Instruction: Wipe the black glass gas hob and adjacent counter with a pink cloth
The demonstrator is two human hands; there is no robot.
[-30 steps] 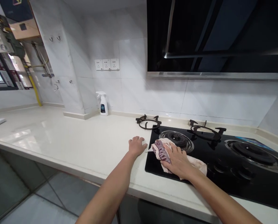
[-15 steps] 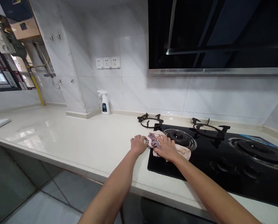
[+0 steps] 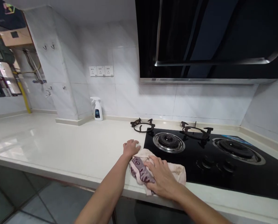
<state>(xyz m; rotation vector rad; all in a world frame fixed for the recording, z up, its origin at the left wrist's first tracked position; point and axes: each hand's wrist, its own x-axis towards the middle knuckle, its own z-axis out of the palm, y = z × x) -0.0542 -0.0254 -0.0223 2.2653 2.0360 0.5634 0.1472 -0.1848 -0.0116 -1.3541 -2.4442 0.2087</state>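
Note:
My right hand presses flat on a crumpled cream cloth with purple lettering. The cloth lies over the front left corner of the black glass stove top and onto the counter edge. The fingers are spread over the cloth, not wrapped round it. My left hand rests on the cream countertop just left of the stove, fingers loosely curled and holding nothing. Both forearms reach in from the bottom of the view.
Two burners sit on the stove; one loose pan support lies on the glass, another pan support on the counter behind. A white spray bottle stands by the wall. A black range hood hangs overhead. Stove knobs are at the front.
My right hand has drawn the cloth back toward me, from beside the left burner to the stove's front left corner. My left hand stays on the counter. The camera has shifted right.

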